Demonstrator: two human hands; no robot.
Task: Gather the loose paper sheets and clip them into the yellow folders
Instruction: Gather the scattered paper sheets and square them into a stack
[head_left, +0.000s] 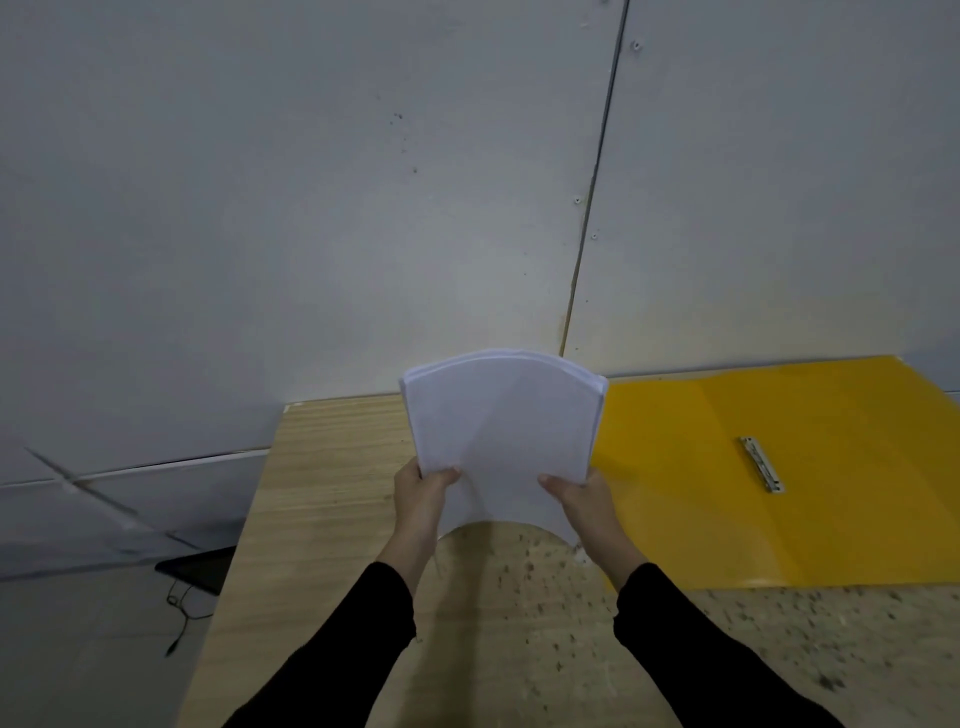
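A stack of white paper sheets (501, 431) is held above the wooden table, bowed upward across its width. My left hand (418, 493) grips its lower left corner and my right hand (584, 501) grips its lower right corner, thumbs on top. A yellow folder (779, 519) lies open flat on the table to the right of the stack. Its metal clip (761, 464) sits along the middle fold, with nothing under it. The stack's right edge overlaps the folder's left part in view.
The wooden table (322, 519) has dark specks on its near surface and ends at a left edge. A grey panelled wall (363, 208) stands right behind it. On the floor to the left lie a black flat object (200, 569) and a thin cable (182, 618).
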